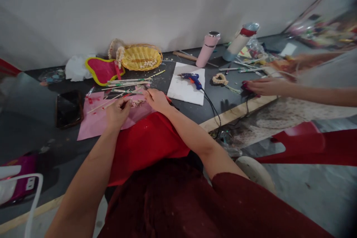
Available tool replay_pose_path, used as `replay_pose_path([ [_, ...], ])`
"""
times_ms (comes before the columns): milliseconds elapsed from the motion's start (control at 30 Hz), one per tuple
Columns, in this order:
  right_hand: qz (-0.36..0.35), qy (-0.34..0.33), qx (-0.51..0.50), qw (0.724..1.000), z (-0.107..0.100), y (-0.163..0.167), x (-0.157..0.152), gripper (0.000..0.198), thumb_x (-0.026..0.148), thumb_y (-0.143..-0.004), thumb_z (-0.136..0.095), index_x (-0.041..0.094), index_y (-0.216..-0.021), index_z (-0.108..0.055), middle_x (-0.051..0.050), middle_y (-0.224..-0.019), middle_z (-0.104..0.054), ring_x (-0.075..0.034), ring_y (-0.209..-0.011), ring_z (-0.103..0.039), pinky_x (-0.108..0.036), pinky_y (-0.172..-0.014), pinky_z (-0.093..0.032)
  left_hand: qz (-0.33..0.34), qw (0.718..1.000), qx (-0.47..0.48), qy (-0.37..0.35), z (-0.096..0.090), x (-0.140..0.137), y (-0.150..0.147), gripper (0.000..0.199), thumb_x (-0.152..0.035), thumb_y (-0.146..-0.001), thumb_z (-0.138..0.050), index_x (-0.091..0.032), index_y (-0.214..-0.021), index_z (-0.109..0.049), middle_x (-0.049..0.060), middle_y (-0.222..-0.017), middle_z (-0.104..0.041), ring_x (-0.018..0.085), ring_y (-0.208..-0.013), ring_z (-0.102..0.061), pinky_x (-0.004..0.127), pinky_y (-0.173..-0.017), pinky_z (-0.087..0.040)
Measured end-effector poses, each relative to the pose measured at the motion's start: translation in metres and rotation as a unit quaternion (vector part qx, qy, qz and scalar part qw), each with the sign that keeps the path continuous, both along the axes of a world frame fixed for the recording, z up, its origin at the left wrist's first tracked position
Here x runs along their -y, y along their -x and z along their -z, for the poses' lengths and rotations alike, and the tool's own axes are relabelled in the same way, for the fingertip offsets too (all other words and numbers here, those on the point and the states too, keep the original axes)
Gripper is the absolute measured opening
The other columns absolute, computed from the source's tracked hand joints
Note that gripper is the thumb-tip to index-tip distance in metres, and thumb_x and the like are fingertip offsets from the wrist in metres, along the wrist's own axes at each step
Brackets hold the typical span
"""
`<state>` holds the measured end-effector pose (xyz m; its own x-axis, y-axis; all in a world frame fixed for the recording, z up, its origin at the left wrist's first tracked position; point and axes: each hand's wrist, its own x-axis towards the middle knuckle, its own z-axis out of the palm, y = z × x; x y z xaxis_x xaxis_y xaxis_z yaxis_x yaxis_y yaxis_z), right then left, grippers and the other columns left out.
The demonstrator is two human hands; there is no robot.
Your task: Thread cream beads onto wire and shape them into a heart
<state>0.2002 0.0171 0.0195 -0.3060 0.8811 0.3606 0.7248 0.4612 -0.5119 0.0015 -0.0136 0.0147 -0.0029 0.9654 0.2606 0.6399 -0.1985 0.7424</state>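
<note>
My left hand (119,111) is pinched closed over a pink sheet (93,124); what lies between its fingertips is too small to make out. Beside those fingertips, on the sheet, is a small cluster of pale bead-like pieces (138,103). My right hand (156,100) rests at the cluster's far side with its fingers bent down and together, their tips partly hidden. Several thin sticks (129,81) lie just beyond both hands. A red cloth (147,137) hangs over the table edge below my wrists.
Behind are a yellow basket (129,60) and a pink pad with yellow trim (102,70). A blue glue gun (192,79) lies on white paper (181,95), its cord running off the edge. A pink bottle (208,50) stands nearby. A phone (69,108) lies left; a co-worker's hand (262,86) works right.
</note>
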Motion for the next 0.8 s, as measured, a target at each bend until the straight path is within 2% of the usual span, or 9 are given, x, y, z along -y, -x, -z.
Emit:
replay_pose_path([
  [100,-0.001,-0.002,0.0,1.0,0.0007,-0.0001,-0.0009,0.032,0.033,-0.102,-0.035,0.021,-0.081,-0.056,-0.004,-0.082,-0.066,-0.017,-0.084,-0.06,-0.027,-0.079,-0.042,-0.003,1.0,-0.013,-0.023,-0.0006,0.0003,-0.0005,0.025,-0.042,-0.085,-0.054,-0.023,-0.085,-0.07,0.002,-0.079,-0.072,0.017,-0.072,-0.064,0.027,-0.069,-0.047],
  [500,-0.009,-0.009,-0.006,1.0,-0.0058,0.0012,0.0043,0.038,0.037,-0.103,-0.027,0.022,-0.083,-0.056,-0.004,-0.081,-0.064,-0.016,-0.08,-0.06,-0.027,-0.079,-0.042,-0.003,1.0,-0.013,-0.028,-0.0002,0.0001,-0.0009,0.024,-0.04,-0.085,-0.055,-0.022,-0.087,-0.071,0.001,-0.077,-0.071,0.016,-0.071,-0.064,0.026,-0.065,-0.046],
  [800,-0.013,-0.044,0.006,0.999,-0.0071,0.003,0.0071,0.039,0.038,-0.1,-0.037,0.021,-0.067,-0.048,-0.001,-0.067,-0.055,-0.013,-0.068,-0.051,-0.026,-0.07,-0.036,-0.003,0.999,-0.014,-0.035,0.0012,-0.0006,-0.001,0.025,-0.039,-0.085,-0.054,-0.021,-0.087,-0.072,0.001,-0.078,-0.072,0.016,-0.07,-0.064,0.026,-0.063,-0.044],
])
